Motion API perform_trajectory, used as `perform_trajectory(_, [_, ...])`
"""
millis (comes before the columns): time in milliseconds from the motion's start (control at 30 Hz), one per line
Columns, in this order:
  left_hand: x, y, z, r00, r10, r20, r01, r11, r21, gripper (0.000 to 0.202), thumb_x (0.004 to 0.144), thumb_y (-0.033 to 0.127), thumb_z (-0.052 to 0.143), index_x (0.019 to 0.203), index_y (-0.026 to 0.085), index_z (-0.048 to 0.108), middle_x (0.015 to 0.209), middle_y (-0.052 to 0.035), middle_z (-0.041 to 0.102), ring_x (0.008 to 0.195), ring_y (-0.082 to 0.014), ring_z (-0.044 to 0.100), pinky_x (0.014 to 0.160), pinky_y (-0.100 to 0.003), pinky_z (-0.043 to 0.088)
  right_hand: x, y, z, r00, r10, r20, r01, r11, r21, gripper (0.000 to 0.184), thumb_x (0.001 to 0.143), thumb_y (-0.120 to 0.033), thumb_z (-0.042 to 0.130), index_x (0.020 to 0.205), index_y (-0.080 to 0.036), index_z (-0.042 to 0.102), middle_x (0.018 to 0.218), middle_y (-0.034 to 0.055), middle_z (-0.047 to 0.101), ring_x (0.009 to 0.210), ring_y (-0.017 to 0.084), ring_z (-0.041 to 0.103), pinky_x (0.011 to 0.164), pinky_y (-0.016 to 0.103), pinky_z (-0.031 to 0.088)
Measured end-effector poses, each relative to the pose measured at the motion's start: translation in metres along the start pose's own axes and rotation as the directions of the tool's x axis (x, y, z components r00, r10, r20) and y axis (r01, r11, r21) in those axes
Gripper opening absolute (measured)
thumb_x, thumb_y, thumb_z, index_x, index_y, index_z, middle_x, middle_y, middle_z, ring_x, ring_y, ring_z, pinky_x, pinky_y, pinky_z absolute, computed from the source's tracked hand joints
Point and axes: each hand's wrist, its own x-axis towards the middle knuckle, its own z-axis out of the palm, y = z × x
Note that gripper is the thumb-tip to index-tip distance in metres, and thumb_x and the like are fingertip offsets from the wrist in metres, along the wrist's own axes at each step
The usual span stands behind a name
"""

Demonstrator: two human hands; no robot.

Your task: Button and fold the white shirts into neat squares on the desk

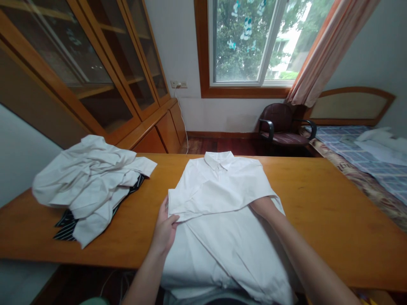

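The person's left hand (165,228) reaches in from below with the wrist straight. Its thumb and fingers are pinched on the left edge of a folded-over flap of the white shirt (222,199). The right forearm (289,241) crosses the shirt from the lower right. The right hand is hidden under that same flap, so its grip cannot be told.

One shirt lies flat in the middle of the wooden table (318,203), collar (218,159) towards the window and hem hanging over the near edge. Its cloth is thin, smooth and lightly creased, and the fold makes a straight slanting line across the chest.

On the table's left end, well apart from the shirt, sits one crumpled pile of white garments (89,178). How many it holds cannot be told. One dark striped piece (65,224) pokes out beneath it. Beyond the table stands one dark padded armchair (281,125).
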Motion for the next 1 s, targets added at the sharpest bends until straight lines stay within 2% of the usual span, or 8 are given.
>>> perform_trajectory(100, [-0.002, 0.004, 0.001, 0.999, 0.004, 0.052, -0.003, 1.000, -0.023, 0.092, 0.058, 0.003, 0.055, 0.145, 0.032, 0.045, 0.156, -0.0049, 0.046, 0.140, -0.0284, 0.047, 0.105, -0.040, 0.053, -0.012, 0.002, -0.007, 0.972, -0.045, 0.232, 0.060, 0.996, -0.058, 0.038, 0.096, -0.026, 0.051, 0.128, -0.010, 0.065, 0.135, 0.0208, 0.062, 0.128, 0.030, 0.056, 0.108, 0.039, 0.042])
perform_trajectory(200, [-0.004, 0.008, 0.002, 0.995, 0.012, 0.096, -0.008, 0.999, -0.043, 0.093, 0.058, 0.004, 0.053, 0.146, 0.034, 0.044, 0.156, -0.0042, 0.046, 0.140, -0.0294, 0.048, 0.104, -0.045, 0.053, -0.023, -0.011, -0.026, 0.913, -0.002, 0.408, 0.054, 0.992, -0.117, 0.025, 0.095, -0.026, 0.054, 0.102, -0.016, 0.075, 0.110, 0.0159, 0.074, 0.103, 0.028, 0.069, 0.090, 0.035, 0.051])
perform_trajectory(333, [-0.004, 0.017, 0.002, 0.998, -0.014, 0.059, 0.019, 0.996, -0.088, 0.084, 0.066, 0.010, 0.055, 0.145, 0.036, 0.043, 0.155, -0.0045, 0.046, 0.135, -0.0307, 0.052, 0.100, -0.051, 0.055, -0.027, -0.044, -0.049, 0.906, 0.057, 0.419, 0.046, 0.972, -0.232, 0.033, 0.097, -0.029, 0.051, 0.076, -0.020, 0.074, 0.081, 0.0112, 0.075, 0.074, 0.024, 0.071, 0.068, 0.031, 0.049])
perform_trajectory(400, [-0.004, 0.022, 0.001, 0.999, -0.035, 0.024, 0.038, 0.994, -0.105, 0.077, 0.071, 0.013, 0.057, 0.144, 0.034, 0.043, 0.152, -0.0065, 0.049, 0.133, -0.0305, 0.054, 0.097, -0.051, 0.057, -0.027, -0.061, -0.050, 0.930, -0.012, 0.368, 0.088, 0.978, -0.191, 0.030, 0.098, -0.030, 0.051, 0.080, -0.021, 0.074, 0.081, 0.0085, 0.074, 0.074, 0.023, 0.070, 0.067, 0.030, 0.049])
perform_trajectory(500, [-0.007, 0.032, 0.002, 0.998, -0.038, 0.049, 0.042, 0.995, -0.090, 0.064, 0.078, 0.018, 0.058, 0.139, 0.032, 0.047, 0.151, -0.0076, 0.050, 0.131, -0.0293, 0.056, 0.093, -0.047, 0.060, -0.025, -0.086, -0.037, 0.930, -0.262, 0.259, 0.261, 0.965, 0.037, 0.018, 0.095, -0.025, 0.056, 0.102, -0.023, 0.072, 0.099, 0.0080, 0.073, 0.094, 0.023, 0.068, 0.080, 0.031, 0.053])
perform_trajectory(667, [-0.016, 0.041, 0.008, 0.991, -0.073, 0.109, 0.082, 0.994, -0.078, 0.044, 0.083, 0.027, 0.062, 0.126, 0.025, 0.054, 0.146, -0.0085, 0.054, 0.124, -0.0266, 0.060, 0.090, -0.044, 0.061, -0.022, -0.126, 0.014, 0.872, -0.475, 0.117, 0.411, 0.842, 0.350, 0.044, 0.091, -0.029, 0.067, 0.133, -0.024, 0.057, 0.130, 0.0110, 0.064, 0.116, 0.025, 0.060, 0.097, 0.039, 0.053])
perform_trajectory(833, [-0.017, 0.036, 0.010, 0.985, -0.116, 0.124, 0.124, 0.990, -0.061, 0.041, 0.081, 0.029, 0.064, 0.120, 0.020, 0.058, 0.128, -0.0098, 0.065, 0.113, -0.0226, 0.066, 0.092, -0.039, 0.060, -0.010, -0.153, 0.061, 0.898, -0.433, 0.076, 0.366, 0.831, 0.419, 0.048, 0.087, -0.024, 0.070, 0.133, -0.022, 0.057, 0.130, 0.0120, 0.064, 0.118, 0.026, 0.060, 0.100, 0.041, 0.052])
perform_trajectory(1000, [-0.008, 0.031, 0.003, 0.990, -0.068, 0.122, 0.060, 0.996, 0.068, 0.037, 0.077, 0.032, 0.063, 0.111, 0.017, 0.064, 0.118, -0.0098, 0.066, 0.102, -0.0223, 0.069, 0.091, -0.041, 0.060, 0.003, -0.149, 0.073, 0.940, -0.338, 0.050, 0.280, 0.847, 0.452, 0.032, 0.089, -0.011, 0.057, 0.118, -0.022, 0.067, 0.111, 0.0092, 0.071, 0.104, 0.022, 0.066, 0.092, 0.036, 0.054])
